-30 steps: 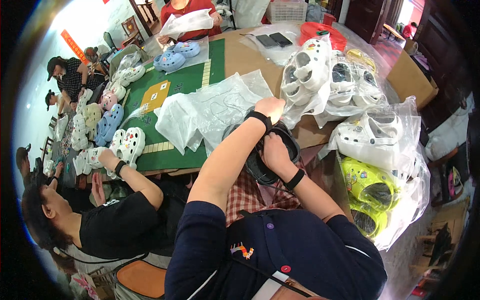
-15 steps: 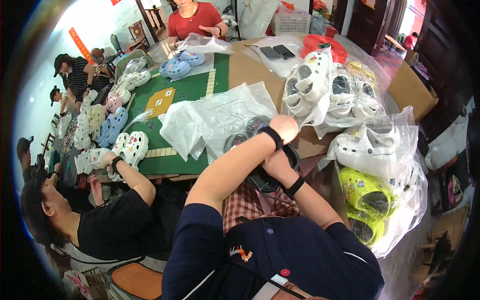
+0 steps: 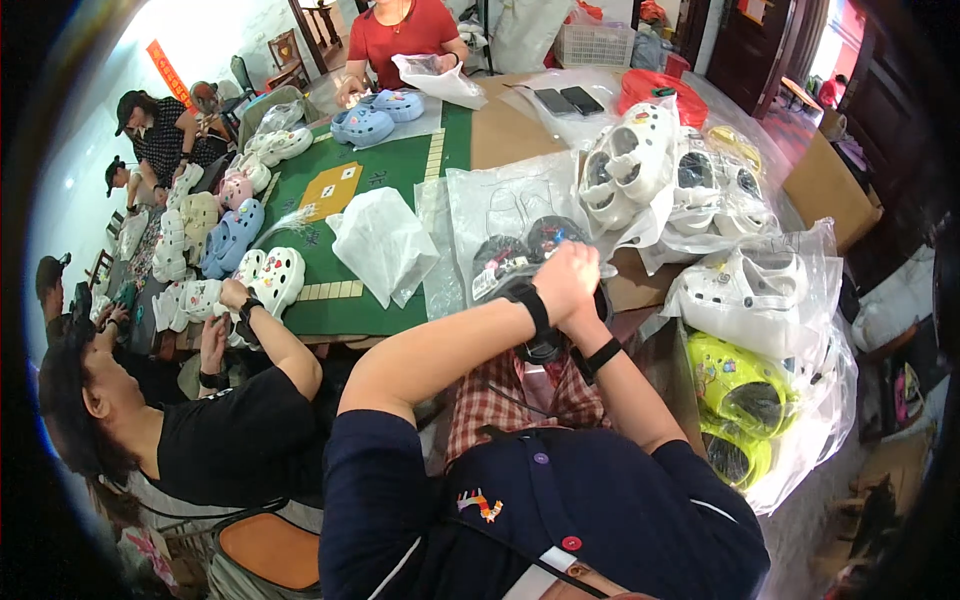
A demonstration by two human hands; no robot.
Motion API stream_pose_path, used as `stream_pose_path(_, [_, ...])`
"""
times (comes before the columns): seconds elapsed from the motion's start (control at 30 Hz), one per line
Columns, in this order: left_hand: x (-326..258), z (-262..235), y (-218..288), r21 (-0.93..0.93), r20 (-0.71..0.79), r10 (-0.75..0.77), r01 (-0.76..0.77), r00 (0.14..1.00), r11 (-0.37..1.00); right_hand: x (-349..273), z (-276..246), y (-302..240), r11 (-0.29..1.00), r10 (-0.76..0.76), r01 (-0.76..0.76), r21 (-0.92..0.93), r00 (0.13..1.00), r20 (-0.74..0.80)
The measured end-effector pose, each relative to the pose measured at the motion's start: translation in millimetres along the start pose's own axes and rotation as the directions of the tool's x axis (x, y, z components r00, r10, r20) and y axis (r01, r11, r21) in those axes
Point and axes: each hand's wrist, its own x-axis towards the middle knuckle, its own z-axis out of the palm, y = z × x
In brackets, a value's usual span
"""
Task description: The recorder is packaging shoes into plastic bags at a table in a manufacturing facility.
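Note:
My left hand [image 3: 567, 281] is bent closed over my right hand [image 3: 582, 320], above my lap at the table's near edge. Between and below them shows part of a black clog [image 3: 541, 347], which my right hand grips. What my left fingers hold against it is hidden. Just beyond my hands, two dark clogs with colourful charms, one nearer [image 3: 497, 264] and one farther [image 3: 553, 236], lie on a clear plastic bag [image 3: 497, 187]. To their left stands a crumpled whitish bag [image 3: 385, 243] on the green mat [image 3: 345, 322].
Bagged white clogs [image 3: 745, 290] and lime-green clogs [image 3: 745, 385] are stacked at my right. More white clogs [image 3: 640, 150], phones [image 3: 578, 100] and a red bag [image 3: 655, 92] lie beyond. A co-worker's arm [image 3: 282, 345] reaches among clogs at left; another person [image 3: 405, 45] stands opposite.
My left hand has come down and closer to my right hand. The two charmed clogs beyond show more fully. The whitish bag now stands apart from the clear one. The person opposite lifts a bag.

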Motion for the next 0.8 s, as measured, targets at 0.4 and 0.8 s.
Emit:
stream_pose_path(0.4, [-18.6,-59.0,-0.1,-0.345,-0.080,-0.185,0.147,0.979,0.927,1.9,57.4,69.9,0.378,-0.262,0.277,-0.884,0.947,0.185])
stream_pose_path(0.8, [-127.2,-47.1,-33.1,-0.714,0.135,-0.833,0.636,0.536,0.293,55.1,-53.6,-52.2,0.919,0.016,0.088,0.384,0.966,-0.258])
